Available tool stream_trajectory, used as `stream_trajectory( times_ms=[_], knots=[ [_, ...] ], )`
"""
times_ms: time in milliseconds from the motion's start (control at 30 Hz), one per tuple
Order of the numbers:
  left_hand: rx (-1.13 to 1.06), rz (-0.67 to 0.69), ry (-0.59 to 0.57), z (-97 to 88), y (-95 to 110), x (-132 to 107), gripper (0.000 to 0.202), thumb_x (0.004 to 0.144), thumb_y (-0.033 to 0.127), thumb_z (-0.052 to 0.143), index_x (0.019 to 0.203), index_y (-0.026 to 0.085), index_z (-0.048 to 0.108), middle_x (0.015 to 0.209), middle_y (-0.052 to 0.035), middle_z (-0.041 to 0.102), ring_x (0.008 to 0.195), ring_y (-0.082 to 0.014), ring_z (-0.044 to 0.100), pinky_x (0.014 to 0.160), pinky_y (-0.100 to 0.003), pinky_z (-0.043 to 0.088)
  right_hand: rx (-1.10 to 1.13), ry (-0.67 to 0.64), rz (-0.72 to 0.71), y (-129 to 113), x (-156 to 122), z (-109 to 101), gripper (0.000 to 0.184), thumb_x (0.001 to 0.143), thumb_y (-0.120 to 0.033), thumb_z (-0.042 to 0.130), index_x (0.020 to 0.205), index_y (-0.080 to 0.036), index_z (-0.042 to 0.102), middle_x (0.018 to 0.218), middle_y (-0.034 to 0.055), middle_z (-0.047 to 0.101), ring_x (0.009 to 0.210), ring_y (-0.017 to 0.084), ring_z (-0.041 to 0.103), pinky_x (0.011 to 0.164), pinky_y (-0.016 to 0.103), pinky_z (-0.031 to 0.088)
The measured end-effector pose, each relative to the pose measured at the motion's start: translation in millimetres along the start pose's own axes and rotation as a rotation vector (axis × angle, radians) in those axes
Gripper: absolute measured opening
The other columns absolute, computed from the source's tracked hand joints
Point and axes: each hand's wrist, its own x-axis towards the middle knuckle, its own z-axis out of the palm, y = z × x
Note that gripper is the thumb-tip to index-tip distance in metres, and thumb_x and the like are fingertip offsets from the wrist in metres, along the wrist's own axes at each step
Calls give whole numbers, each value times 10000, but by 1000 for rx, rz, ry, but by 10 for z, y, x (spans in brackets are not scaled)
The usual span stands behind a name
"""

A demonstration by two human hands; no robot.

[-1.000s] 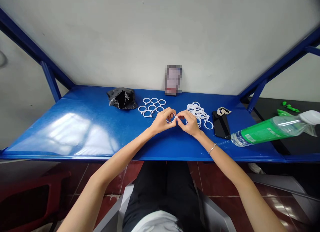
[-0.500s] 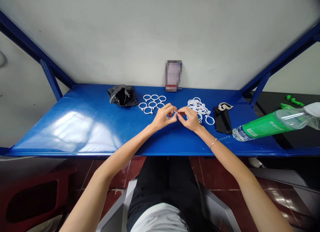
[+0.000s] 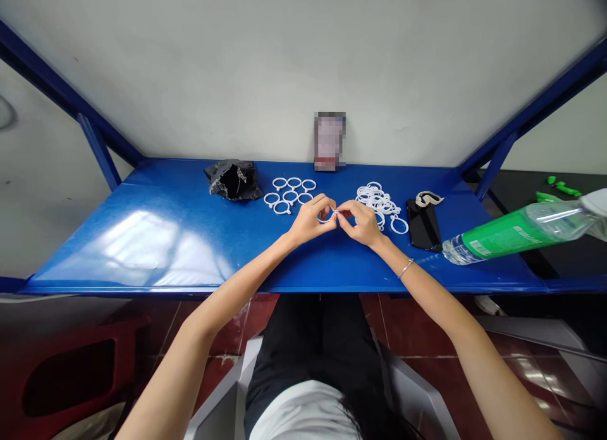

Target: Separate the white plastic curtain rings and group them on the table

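My left hand (image 3: 310, 222) and my right hand (image 3: 363, 224) meet over the middle of the blue table (image 3: 165, 238). Both pinch one white plastic ring (image 3: 328, 219) between thumb and fingers, a little above the tabletop. Just behind my left hand lie several white rings in neat rows (image 3: 289, 195). A loose heap of white rings (image 3: 382, 207) lies behind and right of my right hand. A thin bracelet is on my right wrist.
A crumpled black bag (image 3: 232, 179) sits at the back left. A small card (image 3: 329, 141) leans on the wall. A black phone (image 3: 422, 225), a small beige clip (image 3: 429, 199) and a green-labelled water bottle (image 3: 516, 231) are at the right.
Both hands have stayed pinched together on the ring; only the camera view shifted slightly, so everything sits a little higher in the picture.
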Motion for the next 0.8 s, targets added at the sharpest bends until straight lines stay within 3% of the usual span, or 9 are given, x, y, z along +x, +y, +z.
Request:
stream_trajectory(
  times_ms=[267, 600, 800],
  knots=[
    [-88, -79, -83, 30, -24, -47, 365, 818, 264, 628, 1156, 173, 524, 800, 9, 600, 634, -90, 544, 619, -213, 475, 14, 40, 73, 21, 16, -42, 98, 938, -231, 509, 880, -223, 588, 715, 19, 641, 587, 158, 592, 574, 294, 498],
    [-53, -90, -62, -58, 5, 15, 305, 869, 360, 652, 1094, 170, 573, 828, -17, 624, 669, -107, 571, 645, -234, 491, 18, 39, 114, 32, 18, -53, 105, 944, -264, 507, 895, -224, 590, 732, 26, 648, 607, 167, 599, 588, 305, 506],
    [-56, -94, -98, -64, -10, 11, 409, 883, 473, 656, 1140, 166, 571, 874, -41, 649, 688, -118, 591, 654, -246, 502, 43, -4, 128, 79, 15, -54, 107, 939, -283, 520, 971, -229, 607, 807, 32, 680, 646, 172, 621, 614, 309, 522]
  ],
)
